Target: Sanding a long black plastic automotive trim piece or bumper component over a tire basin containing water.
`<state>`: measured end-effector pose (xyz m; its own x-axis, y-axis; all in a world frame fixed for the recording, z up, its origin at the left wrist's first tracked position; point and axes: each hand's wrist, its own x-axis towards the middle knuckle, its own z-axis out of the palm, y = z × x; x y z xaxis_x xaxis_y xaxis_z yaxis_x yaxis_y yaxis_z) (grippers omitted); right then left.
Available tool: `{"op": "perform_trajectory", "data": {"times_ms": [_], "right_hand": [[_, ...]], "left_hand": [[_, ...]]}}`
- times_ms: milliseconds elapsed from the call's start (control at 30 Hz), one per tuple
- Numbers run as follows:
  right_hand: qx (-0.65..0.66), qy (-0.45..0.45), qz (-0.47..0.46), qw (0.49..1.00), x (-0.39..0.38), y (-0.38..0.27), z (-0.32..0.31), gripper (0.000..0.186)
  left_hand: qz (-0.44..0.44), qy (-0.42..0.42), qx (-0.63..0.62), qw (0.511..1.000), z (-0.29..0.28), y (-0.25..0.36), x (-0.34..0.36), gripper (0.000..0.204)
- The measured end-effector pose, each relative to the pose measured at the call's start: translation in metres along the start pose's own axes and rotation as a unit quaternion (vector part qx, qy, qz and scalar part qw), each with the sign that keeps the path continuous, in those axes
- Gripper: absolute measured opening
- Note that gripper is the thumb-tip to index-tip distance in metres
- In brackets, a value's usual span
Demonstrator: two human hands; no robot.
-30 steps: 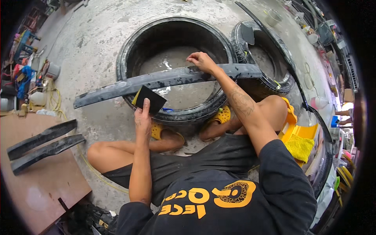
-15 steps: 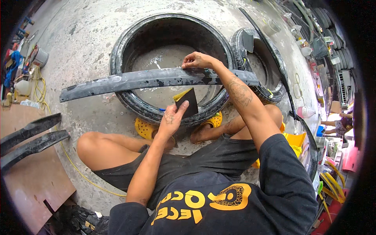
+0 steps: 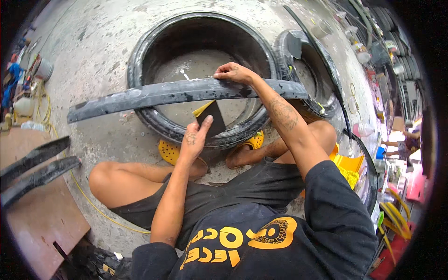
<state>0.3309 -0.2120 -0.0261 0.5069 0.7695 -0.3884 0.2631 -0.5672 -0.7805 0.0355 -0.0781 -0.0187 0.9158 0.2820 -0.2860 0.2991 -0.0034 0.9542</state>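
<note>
A long, slightly curved black trim strip (image 3: 161, 94) with pale smears and dark wet-looking patches lies across a large tyre (image 3: 134, 70). My left hand (image 3: 192, 139) grips a folded sheet of sandpaper (image 3: 215, 122), black outside with yellow showing at its upper edge, just on the near side of the strip. At the far edge of the strip, right of its middle, is my right hand (image 3: 234, 73). Its fingers are curled together in a pinch, and the picture does not show whether anything is between them. The tyre stands flat on the floor in front of my yellow clogs (image 3: 169, 151).
A smaller tyre (image 3: 332, 100) lies at the right, with a long thin black strip (image 3: 322, 53) leaning over it. Two dark curved pieces (image 3: 39, 179) rest on a brown board (image 3: 49, 210) at left. A yellow hose (image 3: 84, 191) runs along the floor.
My left hand has moved slightly left with the sandpaper. My right hand stays at the strip's far edge, its fingertips a little farther left. The whole view has shifted slightly.
</note>
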Motion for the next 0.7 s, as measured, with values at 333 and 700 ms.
{"op": "perform_trajectory", "data": {"times_ms": [333, 700], "right_hand": [[0.042, 0.137, -0.188, 0.972, -0.107, -0.053, 0.017, 0.039], [0.321, 0.095, -0.083, 0.939, -0.161, -0.058, 0.075, 0.023]], "left_hand": [[-0.064, 0.058, -0.115, 0.99, -0.002, 0.012, -0.008, 0.048], [-0.056, -0.01, -0.297, 0.953, 0.024, 0.063, -0.02, 0.037]]}}
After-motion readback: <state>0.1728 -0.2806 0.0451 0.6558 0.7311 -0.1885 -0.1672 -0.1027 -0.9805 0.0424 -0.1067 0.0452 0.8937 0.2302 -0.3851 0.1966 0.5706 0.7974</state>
